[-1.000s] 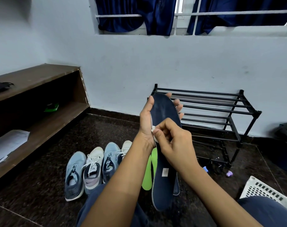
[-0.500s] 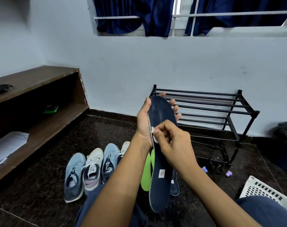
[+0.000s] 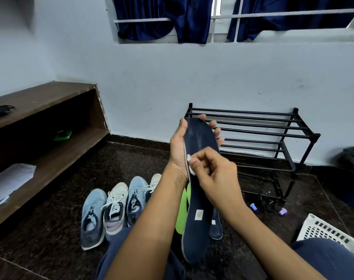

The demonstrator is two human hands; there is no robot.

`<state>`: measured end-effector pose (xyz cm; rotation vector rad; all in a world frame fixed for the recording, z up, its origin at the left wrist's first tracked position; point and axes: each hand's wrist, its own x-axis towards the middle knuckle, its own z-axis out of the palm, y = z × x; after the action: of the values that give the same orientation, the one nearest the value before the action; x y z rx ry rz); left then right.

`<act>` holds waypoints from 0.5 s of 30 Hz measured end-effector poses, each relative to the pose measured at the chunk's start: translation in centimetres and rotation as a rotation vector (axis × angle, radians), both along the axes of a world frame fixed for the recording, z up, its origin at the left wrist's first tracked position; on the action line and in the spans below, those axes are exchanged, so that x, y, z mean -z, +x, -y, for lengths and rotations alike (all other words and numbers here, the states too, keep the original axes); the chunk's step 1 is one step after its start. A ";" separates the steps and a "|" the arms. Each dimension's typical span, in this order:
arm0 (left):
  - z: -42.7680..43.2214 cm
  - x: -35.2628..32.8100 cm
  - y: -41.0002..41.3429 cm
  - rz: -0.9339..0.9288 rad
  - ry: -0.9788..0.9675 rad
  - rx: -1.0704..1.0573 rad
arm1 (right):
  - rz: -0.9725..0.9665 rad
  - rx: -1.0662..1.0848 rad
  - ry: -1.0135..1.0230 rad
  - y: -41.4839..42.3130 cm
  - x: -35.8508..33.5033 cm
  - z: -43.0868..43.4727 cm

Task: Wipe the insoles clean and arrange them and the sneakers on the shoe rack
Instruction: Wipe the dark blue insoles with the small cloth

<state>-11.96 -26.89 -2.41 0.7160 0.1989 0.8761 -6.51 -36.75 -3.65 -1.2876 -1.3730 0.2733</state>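
Left grip: the left hand [image 3: 179,150] clasps the toe end of the navy insole [image 3: 200,199], with the thumb on the near edge and the fingers behind. Right grip: the right hand [image 3: 216,176] pinches a small white wipe [image 3: 189,158] against the insole's left edge. Risk: the heel end hangs unsupported, so firm wiping may flex it or slide it out of the left grip. Containers: the wooden shelf [image 3: 56,152] holds papers and a green item. The shoe rack [image 3: 257,136] carries no sneakers [image 3: 111,209] yet. The white basket [image 3: 330,229] hides its contents.

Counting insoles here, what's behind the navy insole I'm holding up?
On the floor behind it: a second navy insole and green insoles, mostly covered; their count is unclear.
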 end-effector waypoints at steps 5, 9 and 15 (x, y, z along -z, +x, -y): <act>0.8 0.5 0.9 -0.057 -0.048 -0.017 | 0.074 0.077 0.037 1.1 -0.5 -0.9; 1.9 1.0 1.6 -0.106 -0.054 0.046 | 0.162 0.245 0.141 1.6 -1.3 -1.9; 0.1 0.3 0.6 -0.035 -0.065 0.025 | -0.027 0.089 0.047 -0.1 0.0 -0.5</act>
<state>-11.39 -27.04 -2.71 0.6719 0.2476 0.8299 -6.56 -36.21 -3.63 -1.2978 -1.2886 0.1963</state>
